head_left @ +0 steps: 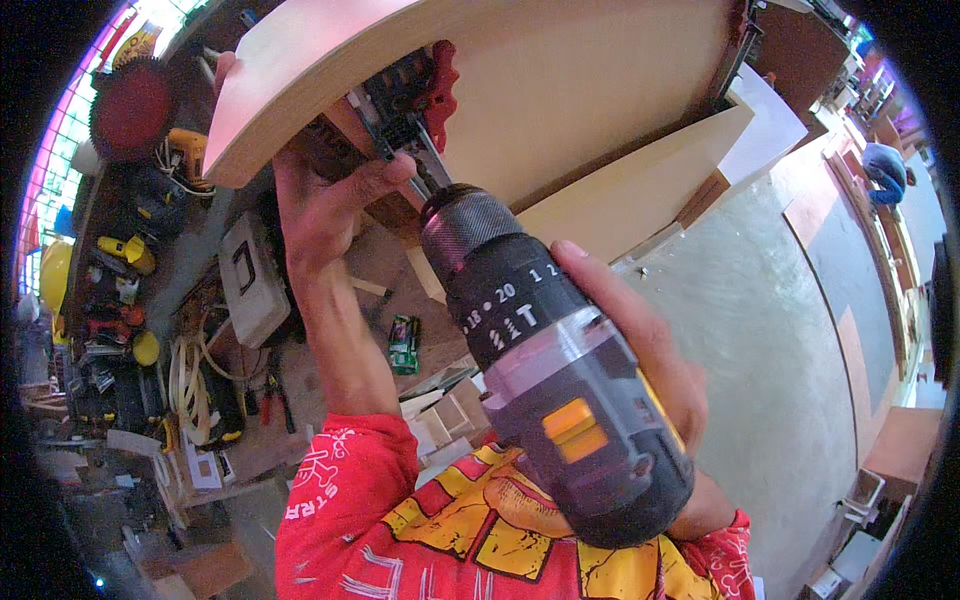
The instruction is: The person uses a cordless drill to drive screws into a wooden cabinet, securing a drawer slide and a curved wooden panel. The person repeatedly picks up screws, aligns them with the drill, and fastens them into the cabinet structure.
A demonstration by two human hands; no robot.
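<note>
My right hand [650,350] is closed round a black and yellow cordless drill [560,400], one finger stretched along its side; the handle is mostly hidden. The drill tilts up and left, its chuck [470,225] close to a black guide jig with a red knob [415,95]. That jig sits against the underside of a pale wooden panel [590,80] by its thick curved edge board. My left hand [325,210] grips the jig and edge board, thumb pressed beside the metal bit or rod. A fingertip shows past the board's outer side; the other fingers are hidden.
Left, a cluttered bench carries a grey case [252,280], a red circular saw blade [132,108], a yellow tool [128,253] and coiled hose [195,385]. A green packet [404,345] lies below my left arm. Wood boards [640,180] stand right; someone in blue [885,170] bends far right.
</note>
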